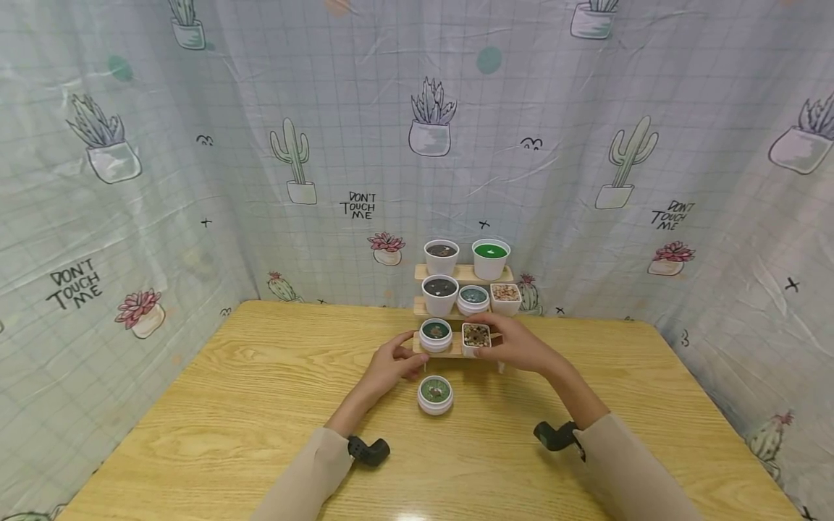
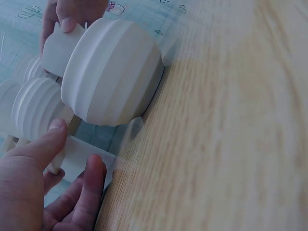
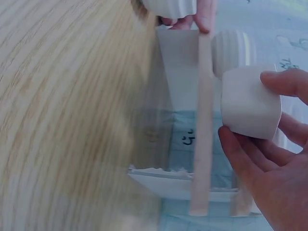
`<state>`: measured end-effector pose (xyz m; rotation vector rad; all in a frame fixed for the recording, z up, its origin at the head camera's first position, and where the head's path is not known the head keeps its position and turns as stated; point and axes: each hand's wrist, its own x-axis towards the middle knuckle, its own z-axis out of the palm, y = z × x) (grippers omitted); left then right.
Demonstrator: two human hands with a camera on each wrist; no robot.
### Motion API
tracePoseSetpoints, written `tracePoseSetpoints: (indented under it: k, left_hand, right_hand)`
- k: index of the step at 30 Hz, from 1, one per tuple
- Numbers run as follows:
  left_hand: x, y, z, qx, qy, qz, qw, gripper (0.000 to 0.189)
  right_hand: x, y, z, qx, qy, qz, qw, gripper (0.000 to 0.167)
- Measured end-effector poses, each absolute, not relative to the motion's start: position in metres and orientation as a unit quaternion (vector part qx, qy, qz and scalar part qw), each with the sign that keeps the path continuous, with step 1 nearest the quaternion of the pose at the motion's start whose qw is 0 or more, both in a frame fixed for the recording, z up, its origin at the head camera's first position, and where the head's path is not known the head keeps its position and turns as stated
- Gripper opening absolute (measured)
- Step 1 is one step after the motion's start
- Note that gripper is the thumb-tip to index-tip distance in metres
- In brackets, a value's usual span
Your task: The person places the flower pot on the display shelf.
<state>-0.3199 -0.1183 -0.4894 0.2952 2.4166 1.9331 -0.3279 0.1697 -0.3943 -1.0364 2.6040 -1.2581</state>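
A small three-tier wooden plant stand [image 1: 456,354] with white legs is at the back middle of the table. In the head view my left hand [image 1: 389,367] grips the left end of its lowest board, thumb on the edge and fingers below, beside a round white pot [image 1: 435,341] with dark green contents. My right hand [image 1: 517,344] holds a square white pot [image 1: 477,349] of pebbles at that board's right part; the right wrist view has thumb and fingers on the pot's sides [image 3: 250,103]. Whether its base touches the board cannot be told.
Before the stand, a round ribbed pot [image 1: 435,402] with green contents stands on the table [image 1: 274,405]. The middle tier bears a tall round pot [image 1: 440,298], a low round pot [image 1: 473,304] and a square pot [image 1: 506,301]. Two tall pots [image 1: 490,262] are on top. A patterned curtain [image 1: 365,94] hangs behind.
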Motion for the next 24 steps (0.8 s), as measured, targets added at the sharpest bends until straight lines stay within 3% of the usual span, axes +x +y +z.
tracePoseSetpoints:
  k: [9, 17, 24]
  left_hand:
    - [-0.32, -0.118, -0.488, 0.098, 0.775, 0.624, 0.018, 0.075]
    - [-0.321, -0.119, -0.49, 0.097, 0.776, 0.622, 0.017, 0.076]
    - [-0.321, -0.119, -0.49, 0.097, 0.777, 0.621, 0.019, 0.076]
  right_hand:
    - [-0.338, 0.168, -0.408, -0.309, 0.845, -0.434, 0.033, 0.052]
    - [-0.337, 0.169, -0.416, -0.279, 0.831, -0.478, 0.052, 0.055]
    - [-0.331, 0.17, -0.416, -0.242, 0.853, -0.461, 0.037, 0.062]
